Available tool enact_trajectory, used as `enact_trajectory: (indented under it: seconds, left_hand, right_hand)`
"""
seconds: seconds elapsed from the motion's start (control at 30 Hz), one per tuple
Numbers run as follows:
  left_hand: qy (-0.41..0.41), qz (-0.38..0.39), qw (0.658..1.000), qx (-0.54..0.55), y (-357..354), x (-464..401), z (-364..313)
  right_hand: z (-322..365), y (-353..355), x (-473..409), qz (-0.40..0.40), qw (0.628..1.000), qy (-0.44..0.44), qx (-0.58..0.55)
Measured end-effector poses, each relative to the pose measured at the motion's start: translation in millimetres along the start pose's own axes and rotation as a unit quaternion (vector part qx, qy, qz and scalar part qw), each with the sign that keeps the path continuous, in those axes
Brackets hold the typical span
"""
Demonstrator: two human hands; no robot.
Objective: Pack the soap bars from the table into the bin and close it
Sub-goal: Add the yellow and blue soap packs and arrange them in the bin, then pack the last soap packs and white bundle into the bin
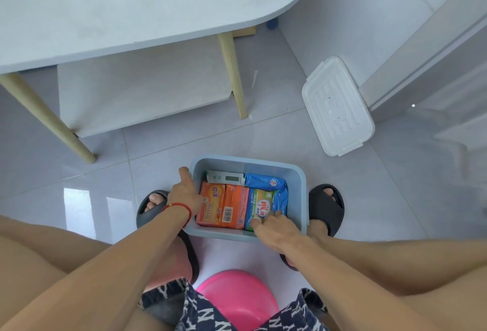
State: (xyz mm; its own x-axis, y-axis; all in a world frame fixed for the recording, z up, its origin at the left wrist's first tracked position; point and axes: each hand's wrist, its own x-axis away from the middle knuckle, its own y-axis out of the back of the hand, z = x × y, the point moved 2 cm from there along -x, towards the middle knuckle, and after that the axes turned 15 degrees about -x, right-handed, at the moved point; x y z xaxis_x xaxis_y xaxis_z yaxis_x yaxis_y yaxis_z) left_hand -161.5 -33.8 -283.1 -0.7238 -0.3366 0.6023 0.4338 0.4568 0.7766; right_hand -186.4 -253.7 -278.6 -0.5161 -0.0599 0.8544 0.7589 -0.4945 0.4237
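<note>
I steady the pale blue plastic bin [299, 199] on the floor with my left hand [184, 193], fingers spread loosely on its rim, while my right hand [274, 225] reaches down, fingers pressing the wrapped soap bars [232, 205] flat inside. The white ribbed lid [337, 106] lies well apart.

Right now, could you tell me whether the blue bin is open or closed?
Open. The blue bin has no cover on it, the soap bars inside are visible, and the white lid lies apart on the floor.
</note>
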Motion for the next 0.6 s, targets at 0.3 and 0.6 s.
enact_trajectory:
  seconds: [0.3,0.6]
  left_hand:
    - [0.134,-0.043,0.985,0.099,-5.5,13.0,9.2]
    - [0.070,-0.145,0.973,0.166,98.6,22.8,2.5]
  right_hand:
    - [37.4,42.1,1.0,-0.017,0.994,0.108,0.017]
    - [201.9,124.5,77.2,-0.118,0.876,0.451,-0.125]
